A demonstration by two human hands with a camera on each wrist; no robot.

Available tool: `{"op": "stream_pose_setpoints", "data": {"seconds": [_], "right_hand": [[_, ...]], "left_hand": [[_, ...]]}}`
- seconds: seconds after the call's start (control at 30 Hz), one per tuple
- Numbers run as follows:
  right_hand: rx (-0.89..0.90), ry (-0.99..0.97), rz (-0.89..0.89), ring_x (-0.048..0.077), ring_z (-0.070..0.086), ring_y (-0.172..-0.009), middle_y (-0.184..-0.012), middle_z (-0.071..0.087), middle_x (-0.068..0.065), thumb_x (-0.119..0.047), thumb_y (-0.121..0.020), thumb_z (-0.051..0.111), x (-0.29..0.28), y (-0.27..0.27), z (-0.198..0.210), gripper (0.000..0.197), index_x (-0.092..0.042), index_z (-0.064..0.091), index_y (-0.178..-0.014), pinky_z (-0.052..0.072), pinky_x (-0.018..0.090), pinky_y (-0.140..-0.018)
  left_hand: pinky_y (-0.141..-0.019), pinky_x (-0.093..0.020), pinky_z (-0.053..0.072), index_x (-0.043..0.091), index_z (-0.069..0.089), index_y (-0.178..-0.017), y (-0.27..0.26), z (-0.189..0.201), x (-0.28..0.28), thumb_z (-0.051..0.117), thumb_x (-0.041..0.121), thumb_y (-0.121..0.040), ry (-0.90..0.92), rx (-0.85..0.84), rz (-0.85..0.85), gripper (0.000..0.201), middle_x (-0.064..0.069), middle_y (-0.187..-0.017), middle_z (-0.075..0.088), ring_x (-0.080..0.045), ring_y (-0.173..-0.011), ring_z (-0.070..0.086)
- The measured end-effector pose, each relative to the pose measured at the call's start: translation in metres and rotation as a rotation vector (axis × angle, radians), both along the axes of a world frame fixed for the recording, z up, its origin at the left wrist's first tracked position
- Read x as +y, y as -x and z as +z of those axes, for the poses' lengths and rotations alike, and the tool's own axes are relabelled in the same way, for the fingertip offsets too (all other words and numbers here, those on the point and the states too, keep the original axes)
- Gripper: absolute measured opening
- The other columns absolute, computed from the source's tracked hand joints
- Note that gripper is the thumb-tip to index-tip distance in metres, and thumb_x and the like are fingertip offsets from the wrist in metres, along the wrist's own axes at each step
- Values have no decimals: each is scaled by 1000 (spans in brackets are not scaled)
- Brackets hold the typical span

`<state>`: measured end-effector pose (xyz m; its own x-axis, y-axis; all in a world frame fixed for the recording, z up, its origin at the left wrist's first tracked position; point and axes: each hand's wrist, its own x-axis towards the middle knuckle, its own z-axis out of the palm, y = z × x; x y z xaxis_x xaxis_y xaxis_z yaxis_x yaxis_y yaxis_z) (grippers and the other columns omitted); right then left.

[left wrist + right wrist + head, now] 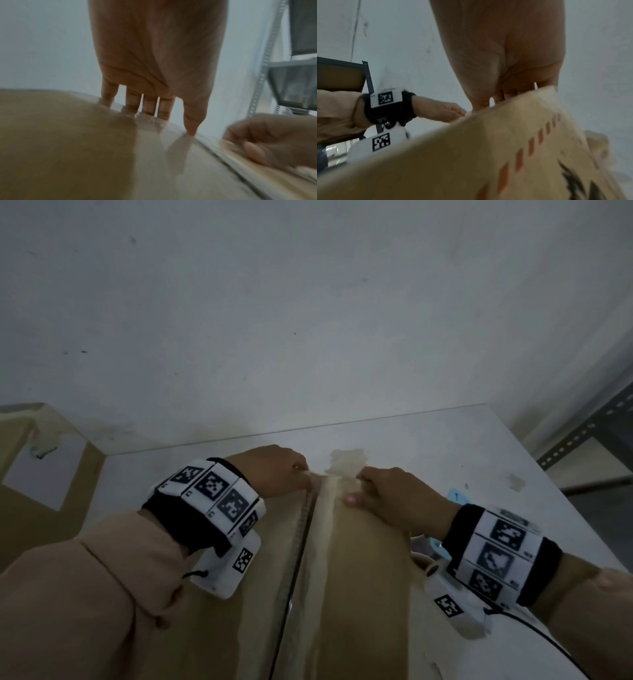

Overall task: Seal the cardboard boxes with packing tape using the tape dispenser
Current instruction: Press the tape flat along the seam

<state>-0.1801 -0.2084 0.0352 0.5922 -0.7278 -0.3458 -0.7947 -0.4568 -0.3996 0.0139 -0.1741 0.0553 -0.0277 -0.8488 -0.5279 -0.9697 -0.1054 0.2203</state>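
A brown cardboard box (359,577) stands in front of me with its top flaps closed. A pale strip of tape (325,525) runs along the centre seam. My left hand (277,474) is at the far end of the left flap, with straight fingers (149,108) and the thumb pressing on the cardboard (68,148). My right hand (387,494) holds the far edge of the right flap. Its thumb lies on top beside the tape and its fingers curl over the edge, hidden behind the box (471,155). No tape dispenser is clearly in view.
The box sits on a white table (479,446) against a white wall. Another cardboard box (41,474) stands at the left. A metal shelf (589,433) is at the right. Under my right wrist, beside the box, lies a small blue-and-white object (433,546).
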Motion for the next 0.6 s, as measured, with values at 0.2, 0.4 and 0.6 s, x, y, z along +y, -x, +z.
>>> {"op": "stream_pose_setpoints", "data": {"seconds": [0.2, 0.4, 0.6], "right_hand": [[28, 60, -177, 20, 59, -97, -111, 64, 6, -64, -81, 44, 2, 39, -6, 59, -13, 63, -105, 43, 32, -82], [-48, 108, -199, 19, 50, -113, -130, 50, 4, -59, -83, 47, 6, 41, -7, 58, -12, 56, -116, 37, 31, -90], [-51, 197, -344, 23, 54, -98, -116, 51, 8, -61, -80, 52, 17, 43, -5, 66, -11, 46, -123, 34, 28, -75]], "left_hand": [[-111, -59, 11, 25, 58, -102, -30, -3, 12, 33, 69, -83, -61, -243, 60, 55, 0, -135, 50, -19, -127, 42], [-112, -62, 4, 35, 50, -127, -47, -2, 22, 33, 77, -77, -73, -306, 162, 67, 3, -158, -7, -27, -145, -1], [-78, -31, 41, 20, 49, -71, -64, -7, 34, 38, 69, -80, -45, -129, 279, 51, -10, -107, 60, -19, -99, 54]]}}
